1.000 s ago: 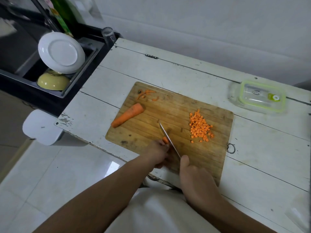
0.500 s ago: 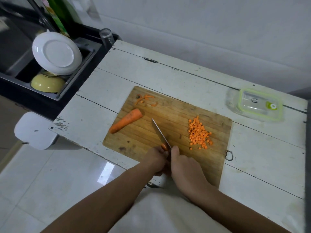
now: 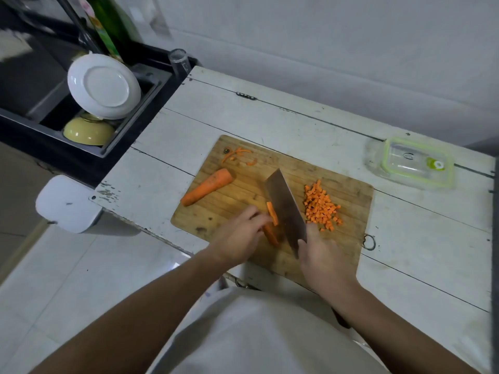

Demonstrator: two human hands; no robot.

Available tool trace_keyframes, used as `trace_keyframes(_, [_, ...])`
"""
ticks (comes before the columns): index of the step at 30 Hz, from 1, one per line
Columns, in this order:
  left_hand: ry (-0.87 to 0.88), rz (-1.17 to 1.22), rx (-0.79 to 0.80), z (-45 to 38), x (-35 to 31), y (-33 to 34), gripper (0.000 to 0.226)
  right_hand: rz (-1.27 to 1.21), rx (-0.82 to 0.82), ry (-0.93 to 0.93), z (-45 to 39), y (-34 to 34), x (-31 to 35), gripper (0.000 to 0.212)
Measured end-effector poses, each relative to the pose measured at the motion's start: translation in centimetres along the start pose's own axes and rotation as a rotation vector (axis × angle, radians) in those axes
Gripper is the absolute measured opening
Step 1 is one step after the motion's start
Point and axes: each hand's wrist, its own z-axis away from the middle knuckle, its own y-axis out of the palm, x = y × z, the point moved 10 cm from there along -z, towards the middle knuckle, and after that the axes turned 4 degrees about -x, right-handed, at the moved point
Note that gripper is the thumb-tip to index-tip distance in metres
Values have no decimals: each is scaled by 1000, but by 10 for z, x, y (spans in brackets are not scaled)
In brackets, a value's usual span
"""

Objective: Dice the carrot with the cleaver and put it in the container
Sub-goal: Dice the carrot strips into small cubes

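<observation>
White painted planks form the worn table (image 3: 270,122), which carries a rectangular wooden cutting board (image 3: 348,238) against a pale wall. Half a second ago the steel cleaver (image 3: 286,209) stood nearly edge-on; now its broad flat side is tilted into view. The right hand (image 3: 321,257) grips its handle. The left hand (image 3: 237,238) holds a cut orange carrot piece (image 3: 272,225) with curled fingers, just left of the blade. One tapered carrot half (image 3: 206,187) lies apart at the board's left, one heap of small orange carrot dice (image 3: 321,207) sits right of the blade, and a few thin peel scraps (image 3: 237,155) lie at the far corner. One clear container with a green-rimmed lid (image 3: 410,164) rests well to the right, closed. Beside the table, one black sink (image 3: 32,103) holds one white plate (image 3: 104,86) and one yellow bowl (image 3: 87,130).
</observation>
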Motion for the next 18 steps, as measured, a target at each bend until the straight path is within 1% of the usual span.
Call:
trace_keyframes(1, [97,-92,64,-3,-7,5,29,8,-4,11,1,0,-3,18])
trace_keyframes(2, [158,-157,100,-5,-12,7,31,12,-9,23,2,-1,-5,19])
trace_keyframes(4, [191,-244,110,-9,-15,8,28,5,-29,47,4,-3,-11,23])
trace_keyframes(5, [166,-272,101,-8,-14,6,25,4,-38,59,6,-4,-13,25])
trace_keyframes(6, [106,-282,90,-6,-8,3,22,7,-45,66,8,-4,-14,26])
trace_keyframes(8, [-146,-217,91,3,18,0,13,16,-50,61,11,-4,-14,26])
trace_keyframes(9, [-284,-154,107,10,32,1,13,20,-44,56,13,-3,-12,23])
trace_keyframes(11, [-471,7,136,22,49,11,23,13,-13,45,16,3,-6,18])
trace_keyframes(14, [-670,359,172,34,44,28,30,23,43,14,20,16,9,16])
trace_keyframes(18, [-812,583,188,40,36,35,31,52,23,-50,21,24,25,9])
